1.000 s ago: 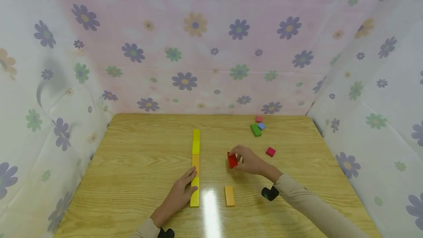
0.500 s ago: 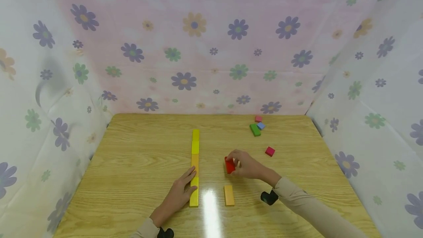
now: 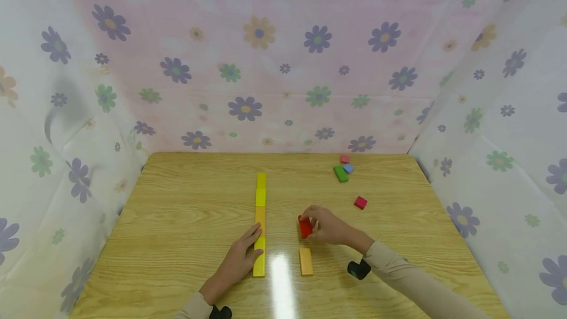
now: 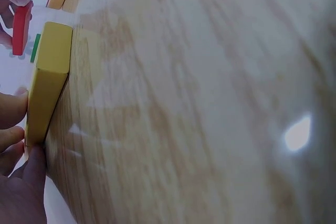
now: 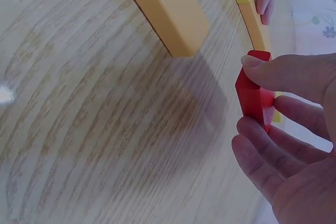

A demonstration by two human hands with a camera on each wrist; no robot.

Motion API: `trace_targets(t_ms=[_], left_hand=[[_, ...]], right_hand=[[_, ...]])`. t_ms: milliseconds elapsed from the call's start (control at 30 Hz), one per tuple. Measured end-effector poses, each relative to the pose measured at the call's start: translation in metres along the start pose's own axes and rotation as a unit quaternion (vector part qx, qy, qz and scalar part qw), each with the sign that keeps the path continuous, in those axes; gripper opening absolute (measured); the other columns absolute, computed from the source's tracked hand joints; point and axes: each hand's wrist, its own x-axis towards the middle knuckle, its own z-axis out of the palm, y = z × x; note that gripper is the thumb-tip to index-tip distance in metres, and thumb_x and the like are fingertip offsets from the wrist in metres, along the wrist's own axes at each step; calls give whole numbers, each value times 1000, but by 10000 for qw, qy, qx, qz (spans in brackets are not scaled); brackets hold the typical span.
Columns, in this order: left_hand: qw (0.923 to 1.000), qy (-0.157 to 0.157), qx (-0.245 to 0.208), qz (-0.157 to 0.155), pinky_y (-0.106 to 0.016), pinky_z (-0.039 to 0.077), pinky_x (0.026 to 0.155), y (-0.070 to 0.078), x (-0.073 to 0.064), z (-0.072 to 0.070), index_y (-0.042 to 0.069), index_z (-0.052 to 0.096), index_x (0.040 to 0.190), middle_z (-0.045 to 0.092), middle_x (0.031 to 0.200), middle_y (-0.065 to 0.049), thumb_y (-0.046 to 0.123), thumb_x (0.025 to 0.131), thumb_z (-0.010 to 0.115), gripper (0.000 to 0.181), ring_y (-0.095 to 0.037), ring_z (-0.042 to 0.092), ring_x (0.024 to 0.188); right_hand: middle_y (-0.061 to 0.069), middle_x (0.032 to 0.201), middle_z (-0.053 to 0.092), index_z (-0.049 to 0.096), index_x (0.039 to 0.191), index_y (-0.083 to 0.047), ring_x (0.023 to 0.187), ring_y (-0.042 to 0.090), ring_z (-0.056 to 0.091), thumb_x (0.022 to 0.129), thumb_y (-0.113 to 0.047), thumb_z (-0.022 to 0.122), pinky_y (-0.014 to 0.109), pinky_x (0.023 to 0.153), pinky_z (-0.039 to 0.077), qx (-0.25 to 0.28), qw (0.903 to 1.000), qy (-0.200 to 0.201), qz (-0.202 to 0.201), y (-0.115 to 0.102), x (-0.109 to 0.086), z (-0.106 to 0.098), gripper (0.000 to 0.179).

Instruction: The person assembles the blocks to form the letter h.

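My right hand [image 3: 330, 225] pinches a red block [image 3: 305, 227] between thumb and fingers, right of the row. In the right wrist view the red block [image 5: 255, 95] appears held off the table, with the thumb on one face and fingers against the other. My left hand [image 3: 236, 258] rests on the near part of a straight row of end-to-end blocks. Its fingertips touch the orange block [image 3: 260, 214] and its thumb the yellow block [image 3: 259, 269] at the near end. More yellow [image 3: 261, 197] continues the row at the far end.
A loose orange block [image 3: 305, 262] lies right of the row. Farther right is a small dark-red block [image 3: 361, 203]. Near the table's back edge lie a green block [image 3: 340, 174], a blue block [image 3: 348, 168] and a pink block [image 3: 345, 159]. Flowered cloth [image 3: 283, 82] encloses the table [image 3: 190, 220].
The right hand has brought the red block nearer to me and slightly left, closer to the loose orange block. The left hand has stayed on the row.
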Motion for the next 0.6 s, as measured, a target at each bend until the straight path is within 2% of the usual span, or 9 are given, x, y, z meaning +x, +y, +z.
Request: trace_targets(t_ms=[367, 600], left_hand=[[9999, 22, -77, 77, -46, 36, 103, 3, 0, -2, -6, 42, 139, 32, 150, -13, 10, 92, 62, 53, -29, 31, 136], [9998, 31, -20, 175, -46, 37, 103, 0, -1, -1, -6, 42, 138, 32, 150, -13, 14, 93, 61, 53, -28, 31, 136]], right_hand=[[6, 111, 55, 62, 114, 0, 80, 18, 53, 78, -9, 77, 23, 65, 50, 75, 10000, -20, -50, 2, -2, 12, 40], [3, 109, 54, 61, 115, -4, 80, 17, 51, 80, -12, 76, 23, 66, 48, 98, 9994, -250, 206, 4, -5, 17, 38]])
